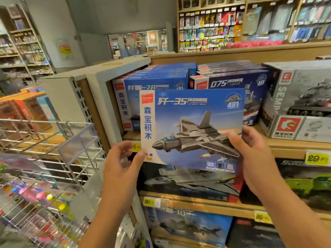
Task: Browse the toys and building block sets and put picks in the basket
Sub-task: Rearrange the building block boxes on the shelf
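Building block set [191, 127], a blue box picturing a grey jet fighter, held upright in front of the shelves between both hands. Left hand [121, 165] pinches its lower left corner with thumb on the front; right hand [254, 158] grips its lower right edge, thumb across the front. Behind it, stacked blue boxes [157, 81] and a grey tank box [297, 102] stand on a wooden shelf [286, 145] bearing a yellow price tag [318, 158]. Wire racks [44, 158] of small toys stand left. Farther back, wall shelving [250, 24] carries hanging packets.
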